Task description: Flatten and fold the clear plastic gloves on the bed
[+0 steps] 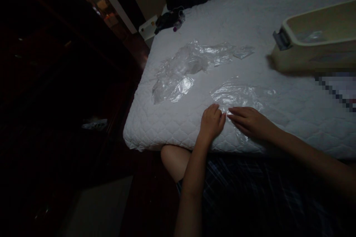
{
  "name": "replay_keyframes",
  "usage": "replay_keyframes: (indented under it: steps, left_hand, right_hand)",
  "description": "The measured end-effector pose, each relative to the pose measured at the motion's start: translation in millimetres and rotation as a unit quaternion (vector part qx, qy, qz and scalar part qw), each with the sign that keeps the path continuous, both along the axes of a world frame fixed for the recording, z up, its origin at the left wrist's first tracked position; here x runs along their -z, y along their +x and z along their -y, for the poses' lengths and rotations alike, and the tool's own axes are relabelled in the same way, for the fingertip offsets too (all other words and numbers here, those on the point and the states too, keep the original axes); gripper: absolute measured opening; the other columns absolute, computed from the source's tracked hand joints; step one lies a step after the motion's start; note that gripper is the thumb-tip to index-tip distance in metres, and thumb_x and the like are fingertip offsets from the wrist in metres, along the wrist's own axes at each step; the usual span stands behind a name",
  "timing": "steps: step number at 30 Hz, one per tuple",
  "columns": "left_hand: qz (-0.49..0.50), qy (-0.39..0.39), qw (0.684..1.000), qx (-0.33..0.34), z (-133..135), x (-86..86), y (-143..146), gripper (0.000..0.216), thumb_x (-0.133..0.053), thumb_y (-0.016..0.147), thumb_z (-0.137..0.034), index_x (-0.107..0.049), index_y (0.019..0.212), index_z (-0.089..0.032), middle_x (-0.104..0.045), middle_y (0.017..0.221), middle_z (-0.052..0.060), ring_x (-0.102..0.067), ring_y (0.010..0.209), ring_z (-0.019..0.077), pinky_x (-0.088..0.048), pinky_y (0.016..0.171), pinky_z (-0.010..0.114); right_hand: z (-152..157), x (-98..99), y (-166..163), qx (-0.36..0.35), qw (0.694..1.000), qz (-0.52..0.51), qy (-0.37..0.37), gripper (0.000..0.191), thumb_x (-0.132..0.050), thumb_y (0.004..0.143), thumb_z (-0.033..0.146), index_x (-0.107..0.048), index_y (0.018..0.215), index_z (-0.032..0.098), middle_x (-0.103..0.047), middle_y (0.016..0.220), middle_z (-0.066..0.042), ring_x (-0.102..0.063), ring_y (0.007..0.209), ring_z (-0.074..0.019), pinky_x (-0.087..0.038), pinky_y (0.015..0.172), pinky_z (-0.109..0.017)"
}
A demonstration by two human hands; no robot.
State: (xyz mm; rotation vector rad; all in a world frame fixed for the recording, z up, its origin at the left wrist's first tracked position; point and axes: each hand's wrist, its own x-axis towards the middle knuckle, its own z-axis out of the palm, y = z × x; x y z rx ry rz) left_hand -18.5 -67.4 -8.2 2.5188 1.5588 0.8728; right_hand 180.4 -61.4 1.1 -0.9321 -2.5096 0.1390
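Dark plaid garment (222, 181), thin pale-blue lines, below the fingers (239, 111). Left forearm (194, 174), right forearm (303, 152) bare; bare knee (175, 161) lower left of fingers.

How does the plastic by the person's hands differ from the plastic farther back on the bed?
The near plastic lies at the left hand and right hand; the far plastic lies beyond their reach of touch. The near plastic looks flatter, the far plastic more crumpled and bunched. Both are clear, shiny and spread on the white bed.
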Motion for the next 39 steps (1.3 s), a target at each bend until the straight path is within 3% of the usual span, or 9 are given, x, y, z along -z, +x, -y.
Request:
replay_keyframes:
  steps: [5,12,18,21,23,27,32,39]
  left_hand:
    - [0.002,0.008,1.000,-0.011,-0.2,2.3,0.4,0.020,-0.044,0.094,-0.027,-0.059,0.097,-0.013,-0.058,0.126,0.013,-0.048,0.126,0.0239,-0.044,0.103,0.044]
    - [-0.008,0.027,0.999,-0.038,0.3,5.0,0.0,0.024,-0.042,0.095,-0.029,-0.058,0.098,-0.012,-0.051,0.134,0.016,-0.037,0.135,0.0283,-0.041,0.105,0.049]
    - [0.000,0.034,0.998,-0.043,0.5,1.4,0.5,0.021,-0.044,0.095,-0.030,-0.057,0.097,-0.014,-0.049,0.137,0.017,-0.040,0.133,0.0282,-0.043,0.102,0.051]
    - [-0.003,0.080,0.996,-0.026,3.1,-0.7,0.6,0.016,-0.045,0.094,-0.024,-0.058,0.096,-0.015,-0.054,0.131,0.016,-0.048,0.126,0.0265,-0.044,0.100,0.047]
    - [-0.028,0.099,0.995,0.019,5.9,-1.0,0.7,0.016,-0.044,0.094,-0.019,-0.059,0.096,-0.014,-0.061,0.120,0.013,-0.056,0.116,0.0236,-0.046,0.097,0.042]
    - [-0.087,0.061,0.991,0.083,9.8,-0.3,1.0,0.016,-0.045,0.094,-0.018,-0.061,0.093,-0.015,-0.067,0.097,0.010,-0.062,0.096,0.0199,-0.049,0.086,0.035]
    - [-0.100,0.041,0.991,0.076,9.4,-1.6,0.5,0.016,-0.046,0.094,-0.021,-0.062,0.092,-0.017,-0.066,0.097,0.008,-0.061,0.096,0.0191,-0.047,0.086,0.034]
    - [-0.078,0.069,0.992,0.073,9.0,0.9,0.0,0.015,-0.049,0.093,-0.021,-0.062,0.095,-0.016,-0.067,0.101,0.009,-0.060,0.097,0.0193,-0.047,0.086,0.034]
  right_hand:
    - [2.1,0.4,1.1,-0.001,1.000,0.019,-0.004,0.034,-0.045,0.091,0.029,-0.061,0.120,0.018,-0.060,0.127,-0.014,-0.056,0.116,-0.0269,-0.044,0.095,-0.048]
    - [10.8,6.8,6.9,-0.017,0.998,0.061,-0.014,0.058,-0.046,0.090,0.047,-0.039,0.142,0.023,-0.039,0.147,-0.012,-0.036,0.135,-0.0279,-0.029,0.109,-0.053]
    - [11.4,12.7,12.3,-0.025,0.997,0.070,-0.030,0.071,-0.047,0.086,0.055,-0.029,0.147,0.024,-0.030,0.151,-0.012,-0.032,0.137,-0.0285,-0.025,0.111,-0.054]
    - [10.3,13.8,12.8,-0.027,0.996,0.074,-0.030,0.072,-0.048,0.086,0.056,-0.029,0.147,0.023,-0.030,0.151,-0.012,-0.032,0.137,-0.0288,-0.024,0.111,-0.054]
    - [10.1,13.7,12.5,-0.029,0.996,0.076,-0.032,0.073,-0.048,0.086,0.056,-0.030,0.147,0.022,-0.031,0.150,-0.014,-0.032,0.137,-0.0294,-0.025,0.111,-0.055]
    - [9.4,9.8,10.9,-0.023,0.997,0.058,-0.055,0.070,-0.049,0.086,0.055,-0.034,0.145,0.022,-0.035,0.149,-0.014,-0.034,0.136,-0.0296,-0.025,0.110,-0.056]
    - [6.1,-0.2,11.2,0.001,0.997,0.024,-0.069,0.056,-0.045,0.090,0.048,-0.044,0.139,0.020,-0.044,0.144,-0.014,-0.041,0.132,-0.0264,-0.031,0.109,-0.052]
    - [7.6,3.0,18.6,0.022,0.997,0.065,-0.020,0.050,-0.043,0.091,0.046,-0.051,0.133,0.020,-0.050,0.138,-0.014,-0.043,0.130,-0.0290,-0.026,0.109,-0.058]
